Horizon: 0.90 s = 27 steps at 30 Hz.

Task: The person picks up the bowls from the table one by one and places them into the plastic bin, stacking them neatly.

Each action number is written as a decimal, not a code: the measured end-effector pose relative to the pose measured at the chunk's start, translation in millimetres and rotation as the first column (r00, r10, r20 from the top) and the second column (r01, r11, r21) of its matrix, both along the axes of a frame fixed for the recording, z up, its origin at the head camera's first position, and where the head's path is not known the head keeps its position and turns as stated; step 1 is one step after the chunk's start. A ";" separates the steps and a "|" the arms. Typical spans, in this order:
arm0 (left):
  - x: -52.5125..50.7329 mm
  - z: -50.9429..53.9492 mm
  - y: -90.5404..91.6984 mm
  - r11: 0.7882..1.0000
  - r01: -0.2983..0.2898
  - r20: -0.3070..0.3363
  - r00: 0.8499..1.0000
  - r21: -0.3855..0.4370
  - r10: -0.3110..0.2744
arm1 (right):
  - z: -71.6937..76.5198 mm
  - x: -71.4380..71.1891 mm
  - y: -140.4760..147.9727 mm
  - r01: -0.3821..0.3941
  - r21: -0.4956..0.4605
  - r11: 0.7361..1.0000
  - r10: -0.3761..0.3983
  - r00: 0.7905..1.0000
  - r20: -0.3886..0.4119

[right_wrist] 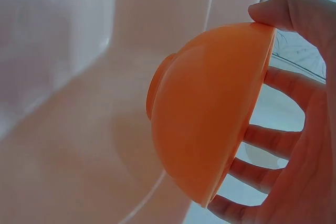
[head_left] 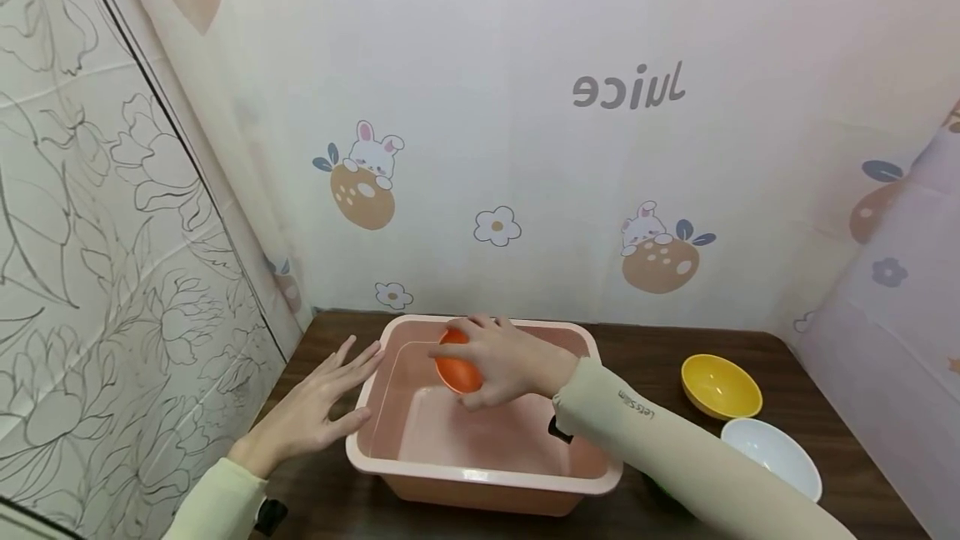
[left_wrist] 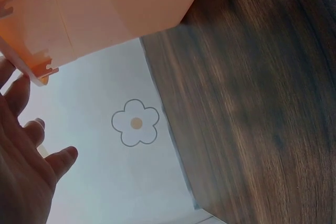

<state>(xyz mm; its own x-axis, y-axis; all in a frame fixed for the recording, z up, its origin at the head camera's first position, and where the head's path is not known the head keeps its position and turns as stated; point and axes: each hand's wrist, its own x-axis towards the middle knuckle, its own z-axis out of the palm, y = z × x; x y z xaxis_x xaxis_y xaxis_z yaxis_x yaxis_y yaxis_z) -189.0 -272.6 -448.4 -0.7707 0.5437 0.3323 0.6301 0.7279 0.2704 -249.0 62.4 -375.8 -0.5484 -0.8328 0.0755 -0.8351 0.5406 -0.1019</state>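
The right hand (head_left: 510, 361) grips the orange bowl (right_wrist: 210, 103), not released yet, over the pink basin (head_left: 480, 475), the empty left hand (head_left: 318, 407) spreads by its left rim, and yellow bowl (head_left: 720, 387) and white bowl (head_left: 776, 452) wait to its right.

The person wears pale sleeves (head_left: 690, 461), the right bearing dark lettering (head_left: 636, 404), and small black wrist pieces (head_left: 270, 515).
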 end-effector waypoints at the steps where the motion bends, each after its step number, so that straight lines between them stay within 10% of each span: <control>1: -0.3 0.1 0.4 1.000 0.002 0.000 1.000 0.001 -0.002 | -1.9 -0.1 -1.6 -0.001 0.002 1.000 0.001 1.000 0.001; 27: 0.8 1.9 2.4 1.000 -0.005 0.019 1.000 0.008 0.005 | -38.6 -6.5 -32.4 -0.073 0.121 0.990 0.064 0.995 0.072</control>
<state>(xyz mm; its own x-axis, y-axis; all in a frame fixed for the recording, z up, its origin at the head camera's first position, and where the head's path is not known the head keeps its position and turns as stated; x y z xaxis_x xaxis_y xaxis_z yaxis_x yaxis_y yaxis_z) -188.3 -270.3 -446.5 -0.7795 0.5372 0.3222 0.6213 0.7288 0.2878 -255.4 30.0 -414.4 -0.4901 -0.8692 -0.0654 -0.8640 0.4943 -0.0953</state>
